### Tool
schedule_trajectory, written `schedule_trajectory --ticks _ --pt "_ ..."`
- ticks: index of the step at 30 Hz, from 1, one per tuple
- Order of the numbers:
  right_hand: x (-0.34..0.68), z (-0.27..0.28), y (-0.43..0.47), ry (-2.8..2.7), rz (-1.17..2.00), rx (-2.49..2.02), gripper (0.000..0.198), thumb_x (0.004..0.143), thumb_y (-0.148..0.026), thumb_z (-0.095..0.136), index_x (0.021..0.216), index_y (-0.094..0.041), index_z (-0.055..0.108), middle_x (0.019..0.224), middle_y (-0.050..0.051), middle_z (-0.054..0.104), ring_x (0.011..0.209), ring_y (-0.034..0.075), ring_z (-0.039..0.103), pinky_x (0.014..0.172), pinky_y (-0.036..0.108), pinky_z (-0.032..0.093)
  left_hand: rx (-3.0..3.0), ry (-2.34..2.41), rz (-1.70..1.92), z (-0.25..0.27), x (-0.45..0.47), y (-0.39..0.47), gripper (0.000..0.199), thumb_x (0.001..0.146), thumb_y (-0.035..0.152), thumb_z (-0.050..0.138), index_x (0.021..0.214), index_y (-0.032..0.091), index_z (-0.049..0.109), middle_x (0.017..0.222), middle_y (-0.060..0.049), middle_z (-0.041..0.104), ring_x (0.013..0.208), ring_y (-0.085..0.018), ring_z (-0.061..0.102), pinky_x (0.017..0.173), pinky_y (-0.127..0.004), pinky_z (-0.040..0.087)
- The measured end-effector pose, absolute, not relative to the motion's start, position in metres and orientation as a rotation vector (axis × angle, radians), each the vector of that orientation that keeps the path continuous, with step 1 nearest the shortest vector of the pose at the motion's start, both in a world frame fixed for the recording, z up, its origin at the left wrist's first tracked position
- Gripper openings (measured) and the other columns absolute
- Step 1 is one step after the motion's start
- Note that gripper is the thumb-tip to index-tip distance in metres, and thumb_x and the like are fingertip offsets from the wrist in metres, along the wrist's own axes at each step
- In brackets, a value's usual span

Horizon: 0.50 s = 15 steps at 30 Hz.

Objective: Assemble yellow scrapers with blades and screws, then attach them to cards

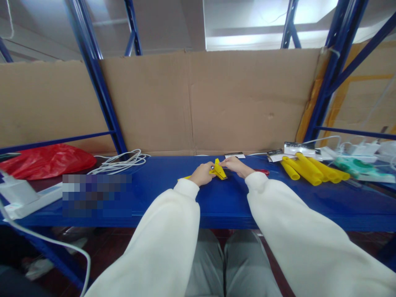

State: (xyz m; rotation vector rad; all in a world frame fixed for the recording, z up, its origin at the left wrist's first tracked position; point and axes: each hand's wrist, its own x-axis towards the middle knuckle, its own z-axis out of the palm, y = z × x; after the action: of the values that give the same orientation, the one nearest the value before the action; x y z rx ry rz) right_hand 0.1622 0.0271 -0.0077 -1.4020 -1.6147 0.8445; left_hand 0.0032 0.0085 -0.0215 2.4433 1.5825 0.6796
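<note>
Over the blue tabletop (161, 194), my left hand (202, 174) is closed around a small yellow piece (220, 170) with pointed, wing-like parts and a round metal spot beside my fingers. My right hand (234, 163) reaches in from the other side, its fingers closed at the upper edge of the same piece. Some yellow also shows below my left wrist; whether it belongs to that piece I cannot tell. Close by my right wrist lies a red object (262, 171), partly hidden by the sleeve. A small black-and-white card (234, 155) lies just behind my right hand.
Several yellow tubes (305, 170) lie at the right, beside clear packets (298, 148) and a green-and-white bag (360, 168). On the left are a red plastic bag (49, 161), a coiled white cable (123, 161) and a power strip (37, 200). Cardboard (241, 99) stands behind, between blue posts (95, 78).
</note>
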Motion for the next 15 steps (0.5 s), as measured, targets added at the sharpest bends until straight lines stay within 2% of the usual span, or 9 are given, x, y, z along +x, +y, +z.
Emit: schedule_trajectory --ticks 10,15 --pt "0.1616 -0.0113 0.0325 -1.619 0.841 -1.392 0.019 0.065 -0.021 0.071 0.052 -0.015 0.059 0.059 0.0 0.06 0.063 0.012 0.051 0.063 0.024 0.04 2.415 1.571 0.724 -0.0211 0.0034 0.0083 0.038 0.076 0.016 0.07 0.113 0.017 0.057 0.105 -0.011 0.072 0.101 -0.024 0.068 0.091 -0.034 0.049" --pt "0.1618 -0.0128 0.0348 -1.652 0.808 -1.379 0.02 0.065 -0.021 0.07 0.051 -0.016 0.057 0.055 -0.002 0.056 0.06 0.011 0.049 0.06 0.023 0.039 2.434 1.498 0.761 -0.023 0.0015 0.0099 0.036 0.077 0.015 0.068 0.111 0.02 0.059 0.1 -0.007 0.073 0.096 -0.021 0.069 0.09 -0.034 0.049"
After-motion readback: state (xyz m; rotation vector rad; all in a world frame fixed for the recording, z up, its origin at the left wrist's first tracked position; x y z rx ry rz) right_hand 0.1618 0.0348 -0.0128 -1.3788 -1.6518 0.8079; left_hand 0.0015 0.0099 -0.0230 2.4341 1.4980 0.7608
